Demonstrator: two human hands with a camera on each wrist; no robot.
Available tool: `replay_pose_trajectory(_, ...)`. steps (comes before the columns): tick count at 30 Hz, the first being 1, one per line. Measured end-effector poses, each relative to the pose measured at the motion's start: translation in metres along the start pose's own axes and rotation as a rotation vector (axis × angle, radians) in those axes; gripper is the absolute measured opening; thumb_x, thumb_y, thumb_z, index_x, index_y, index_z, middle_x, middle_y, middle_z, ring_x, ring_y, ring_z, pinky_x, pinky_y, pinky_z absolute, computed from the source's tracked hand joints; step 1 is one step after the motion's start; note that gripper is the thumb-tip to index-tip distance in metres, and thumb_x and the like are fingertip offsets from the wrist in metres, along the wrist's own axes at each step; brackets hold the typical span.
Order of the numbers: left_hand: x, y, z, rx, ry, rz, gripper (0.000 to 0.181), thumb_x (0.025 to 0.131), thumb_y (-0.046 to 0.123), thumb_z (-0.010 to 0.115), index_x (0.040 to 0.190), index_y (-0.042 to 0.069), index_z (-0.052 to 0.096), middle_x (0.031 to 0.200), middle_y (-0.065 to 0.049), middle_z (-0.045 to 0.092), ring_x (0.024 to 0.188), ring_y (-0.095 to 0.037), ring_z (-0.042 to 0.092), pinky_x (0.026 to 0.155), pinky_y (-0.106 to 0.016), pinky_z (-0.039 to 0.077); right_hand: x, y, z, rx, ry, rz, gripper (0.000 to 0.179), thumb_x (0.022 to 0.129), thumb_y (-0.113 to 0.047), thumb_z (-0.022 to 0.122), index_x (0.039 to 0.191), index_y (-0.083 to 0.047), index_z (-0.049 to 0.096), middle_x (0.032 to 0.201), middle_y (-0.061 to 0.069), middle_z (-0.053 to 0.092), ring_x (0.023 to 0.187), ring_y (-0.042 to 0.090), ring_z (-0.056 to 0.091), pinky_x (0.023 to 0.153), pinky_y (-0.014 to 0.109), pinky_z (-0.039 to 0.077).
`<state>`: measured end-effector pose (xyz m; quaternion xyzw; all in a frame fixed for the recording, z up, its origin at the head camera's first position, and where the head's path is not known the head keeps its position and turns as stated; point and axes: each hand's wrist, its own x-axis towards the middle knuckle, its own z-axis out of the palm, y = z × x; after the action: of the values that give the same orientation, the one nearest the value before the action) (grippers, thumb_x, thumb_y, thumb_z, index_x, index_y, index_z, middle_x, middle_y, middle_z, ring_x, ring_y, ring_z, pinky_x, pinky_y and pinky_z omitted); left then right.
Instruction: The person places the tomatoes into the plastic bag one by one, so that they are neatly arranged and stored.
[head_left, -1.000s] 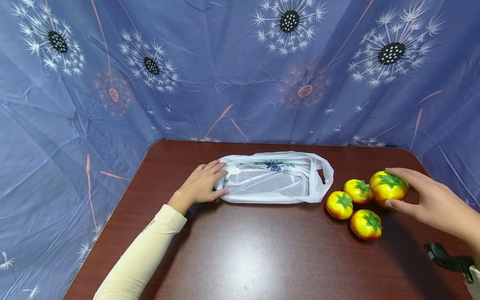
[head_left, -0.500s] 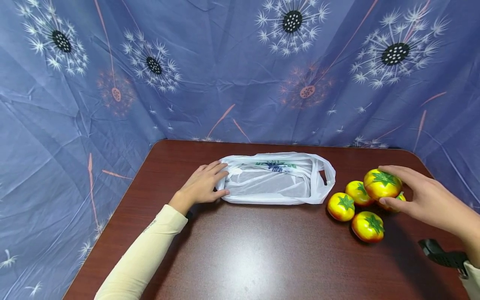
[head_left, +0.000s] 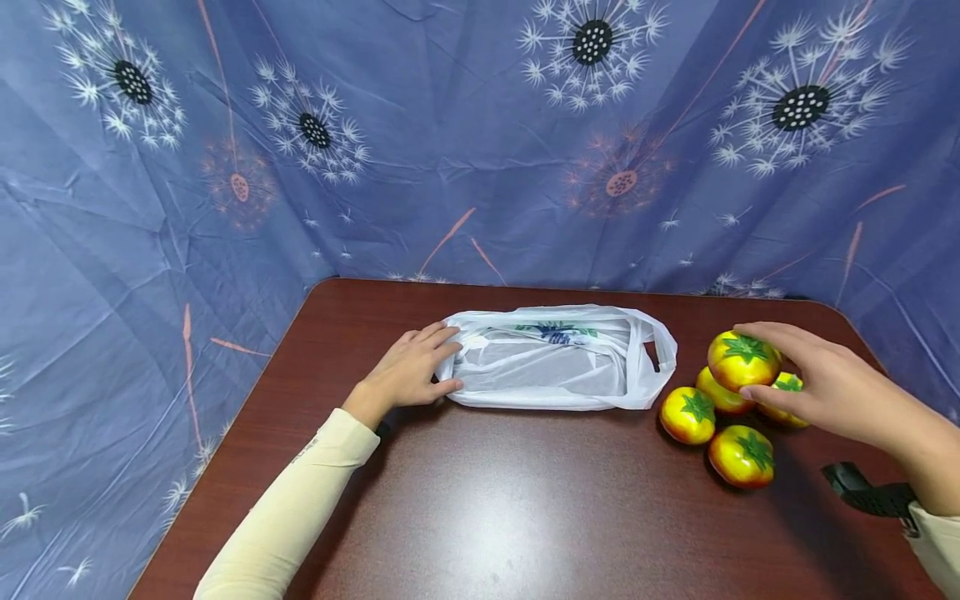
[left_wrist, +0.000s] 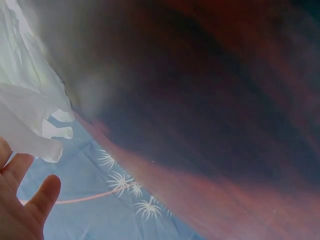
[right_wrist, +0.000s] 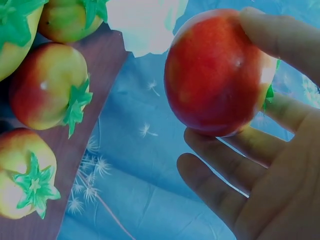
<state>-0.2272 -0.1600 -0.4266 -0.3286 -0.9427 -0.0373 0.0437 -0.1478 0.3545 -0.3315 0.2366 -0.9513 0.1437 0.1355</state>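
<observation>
My right hand (head_left: 817, 375) holds a yellow-and-red tomato (head_left: 742, 360) with a green star-shaped top, between thumb and fingers. It is raised over several similar tomatoes on the table, among them a front one (head_left: 741, 457) and a left one (head_left: 687, 415). The right wrist view shows the held tomato (right_wrist: 215, 75) from its red underside, with the thumb at one side and fingers at the other. A white plastic bag (head_left: 540, 398) lies with its mouth spread wide. My left hand (head_left: 408, 367) rests at its left end, fingers touching the rim and thumb apart.
The brown table (head_left: 480, 492) has rounded back corners. Behind it and at its sides hangs a blue cloth (head_left: 420, 150) with a dandelion print. A handle loop (head_left: 660, 358) of the bag sticks out toward the tomatoes.
My right hand has lifted the tomato off the table and carried it left over the others, uncovering one behind it. The left hand stays at the bag.
</observation>
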Motion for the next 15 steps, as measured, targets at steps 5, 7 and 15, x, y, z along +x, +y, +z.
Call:
replay_pose_trajectory(5, 0.001, 0.001, 0.0, 0.006, 0.012, 0.012, 0.066, 0.089, 0.057, 0.06, 0.14, 0.015, 0.056, 0.156, -0.006, 0.044, 0.149, -0.029, 0.034, 0.112, -0.051, 0.038, 0.009, -0.005, 0.002, -0.002, -0.023, -0.024, 0.078, 0.066, -0.018, 0.091, 0.136, -0.014, 0.057, 0.128, 0.011, 0.063, 0.108, 0.007, 0.05, 0.086, -0.001, 0.024)
replay_pose_trajectory(7, 0.002, 0.001, 0.001, 0.0, 0.013, 0.016, 0.066, 0.09, 0.057, 0.06, 0.14, 0.014, 0.056, 0.156, -0.006, 0.044, 0.149, -0.03, 0.034, 0.112, -0.051, 0.038, 0.013, -0.007, 0.002, -0.011, -0.041, -0.039, 0.077, 0.067, -0.019, 0.09, 0.136, -0.015, 0.057, 0.129, 0.01, 0.062, 0.109, 0.016, 0.052, 0.087, 0.0, 0.024)
replay_pose_trajectory(15, 0.003, 0.001, 0.002, -0.021, 0.018, 0.011, 0.065, 0.09, 0.056, 0.061, 0.14, 0.014, 0.056, 0.156, -0.006, 0.044, 0.149, -0.03, 0.034, 0.113, -0.052, 0.037, 0.026, -0.013, 0.004, -0.047, -0.098, -0.09, 0.074, 0.07, -0.024, 0.089, 0.135, -0.013, 0.055, 0.13, 0.01, 0.061, 0.11, 0.025, 0.059, 0.084, 0.022, 0.038)
